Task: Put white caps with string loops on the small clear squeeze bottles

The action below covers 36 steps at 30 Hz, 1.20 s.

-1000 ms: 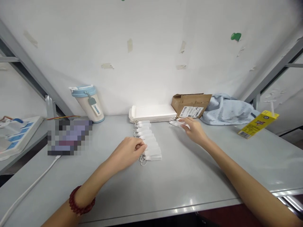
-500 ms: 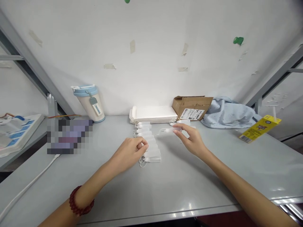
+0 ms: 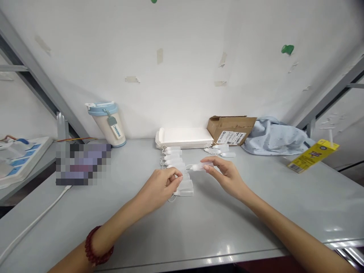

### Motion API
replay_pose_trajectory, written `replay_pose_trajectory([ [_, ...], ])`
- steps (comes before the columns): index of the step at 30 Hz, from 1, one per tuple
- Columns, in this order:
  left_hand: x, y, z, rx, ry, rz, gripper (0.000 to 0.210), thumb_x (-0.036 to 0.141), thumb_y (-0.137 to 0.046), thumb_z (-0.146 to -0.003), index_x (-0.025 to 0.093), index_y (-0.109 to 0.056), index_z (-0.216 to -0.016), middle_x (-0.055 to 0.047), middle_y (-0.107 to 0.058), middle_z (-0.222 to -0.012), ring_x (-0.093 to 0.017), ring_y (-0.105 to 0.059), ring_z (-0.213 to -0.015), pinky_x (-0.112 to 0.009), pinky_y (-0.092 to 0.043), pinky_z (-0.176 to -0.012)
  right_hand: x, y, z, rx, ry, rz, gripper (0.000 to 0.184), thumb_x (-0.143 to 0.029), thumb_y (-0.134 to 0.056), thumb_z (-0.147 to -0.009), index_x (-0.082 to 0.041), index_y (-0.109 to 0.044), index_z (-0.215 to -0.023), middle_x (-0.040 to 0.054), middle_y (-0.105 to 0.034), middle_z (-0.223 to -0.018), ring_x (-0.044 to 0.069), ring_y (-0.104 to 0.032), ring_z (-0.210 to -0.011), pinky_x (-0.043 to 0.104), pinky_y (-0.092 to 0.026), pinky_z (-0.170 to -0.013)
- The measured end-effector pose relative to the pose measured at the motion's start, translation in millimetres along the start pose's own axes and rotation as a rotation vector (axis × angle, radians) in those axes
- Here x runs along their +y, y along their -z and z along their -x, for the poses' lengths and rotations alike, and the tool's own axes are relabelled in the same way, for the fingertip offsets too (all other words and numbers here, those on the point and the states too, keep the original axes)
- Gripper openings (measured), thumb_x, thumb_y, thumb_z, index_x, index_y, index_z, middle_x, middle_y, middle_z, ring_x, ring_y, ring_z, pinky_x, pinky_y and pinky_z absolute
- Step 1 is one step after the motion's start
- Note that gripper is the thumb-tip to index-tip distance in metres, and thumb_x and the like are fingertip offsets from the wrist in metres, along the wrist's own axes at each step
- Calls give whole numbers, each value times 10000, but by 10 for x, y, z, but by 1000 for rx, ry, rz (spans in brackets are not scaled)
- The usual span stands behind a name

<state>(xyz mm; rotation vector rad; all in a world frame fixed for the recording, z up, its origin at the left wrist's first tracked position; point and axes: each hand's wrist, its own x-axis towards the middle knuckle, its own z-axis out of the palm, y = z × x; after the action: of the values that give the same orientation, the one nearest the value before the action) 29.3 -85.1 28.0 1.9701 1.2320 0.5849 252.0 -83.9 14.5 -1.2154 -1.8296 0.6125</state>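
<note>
My right hand [image 3: 224,172] pinches a small translucent squeeze bottle [image 3: 198,167] by its body, its thin tip and a white loop facing left. Close to that tip, my left hand [image 3: 162,186] has thumb and forefinger pressed together. Whatever lies between those fingers is too small to make out. Below the held bottle and partly behind my left hand runs a column of similar bottles [image 3: 184,185] with white loops, lying side by side. A few more loose bottles [image 3: 222,148] lie farther back, beside the stack of white flat packs [image 3: 184,137].
An opened cardboard box [image 3: 231,131] and a light blue cloth [image 3: 275,138] sit against the wall. A yellow drink carton [image 3: 313,156] leans at the right. On the left stand a tumbler [image 3: 108,125], a blurred-out device [image 3: 85,163] with a white cable [image 3: 36,222], and a power strip [image 3: 25,161].
My right hand has brought the bottle left and toward me, nearer my left hand. My left hand has shifted slightly right. The loose bottles at the back show more fully.
</note>
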Motion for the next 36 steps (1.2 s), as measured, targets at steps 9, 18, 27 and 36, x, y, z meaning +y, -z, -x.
replay_pose_trajectory([
  [9,27,25,-12,-5,9,97,250,372,-430,-835,189,-599,-809,23,-529,-577,-127,-505,-558,-219,-364,-510,-25,-7,15,-49,-25,-61,258,-405,-505,-855,-209,-632,-962,30,-630,-818,164,-541,-747,304,-447,-680],
  [18,46,33,-15,-3,37,170,259,383,-446,-832,184,-611,-826,22,-524,-579,-119,-497,-552,-211,-360,-494,-31,-16,22,-72,-30,-88,240,-398,-513,-852,-212,-630,-949,9,-588,-753,148,-519,-708,287,-427,-670],
  [27,67,46,3,-4,28,195,256,383,-457,-828,181,-611,-802,25,-512,-581,-122,-516,-568,-209,-371,-507,-43,-13,26,-79,-31,-87,232,-387,-511,-858,-211,-633,-947,5,-585,-759,137,-512,-696,269,-412,-655],
  [36,32,29,-6,-3,16,194,245,373,-461,-833,188,-621,-828,23,-515,-599,-123,-513,-591,-211,-375,-529,-52,-9,16,-108,2,-62,250,-391,-490,-869,-199,-633,-942,20,-615,-776,148,-537,-707,270,-425,-647],
])
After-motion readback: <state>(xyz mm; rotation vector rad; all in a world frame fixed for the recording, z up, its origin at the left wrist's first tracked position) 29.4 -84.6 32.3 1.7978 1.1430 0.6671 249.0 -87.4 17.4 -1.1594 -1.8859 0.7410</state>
